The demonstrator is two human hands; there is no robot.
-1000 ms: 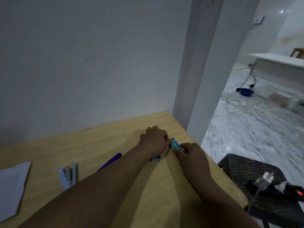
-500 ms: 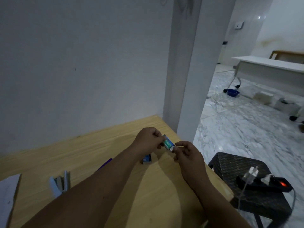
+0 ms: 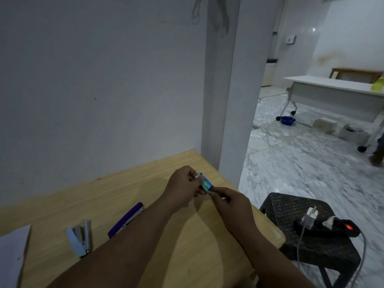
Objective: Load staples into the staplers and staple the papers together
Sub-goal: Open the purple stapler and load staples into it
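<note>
**Small staple box pinched between both hands over the counter**

Both hands meet above the wooden counter (image 3: 145,183). The left hand (image 3: 182,189) pinches the far end of the little green-and-blue staple box (image 3: 206,183); the right hand (image 3: 230,201) pinches its near end, fingers curled. The box's print is too small to read, and whether it is open cannot be told. The pale blue stapler (image 3: 80,238) lies on the counter, well apart; the purple stapler (image 3: 126,219) is partly hidden behind the left forearm. The paper (image 3: 12,258) is cut off at the left edge.
</note>
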